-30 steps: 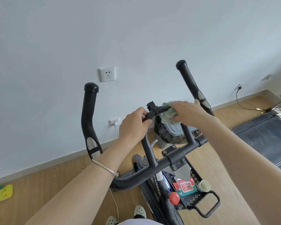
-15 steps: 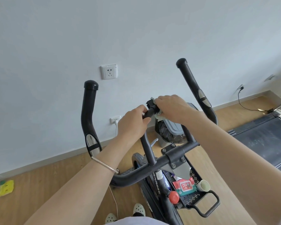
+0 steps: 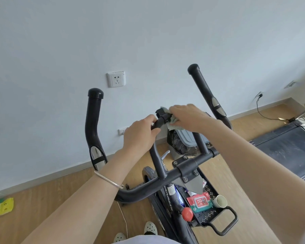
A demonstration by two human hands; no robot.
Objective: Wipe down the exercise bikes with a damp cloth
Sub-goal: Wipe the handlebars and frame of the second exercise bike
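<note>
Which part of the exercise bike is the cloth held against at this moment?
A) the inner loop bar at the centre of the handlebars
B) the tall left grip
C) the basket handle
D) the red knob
A: the right hand holds the pale green cloth over the top of the inner loop bar, next to the left hand, which grips that same bar.

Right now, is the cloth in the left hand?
No, the right hand holds the cloth against the bike's inner bar, while the left hand grips that bar bare.
</note>
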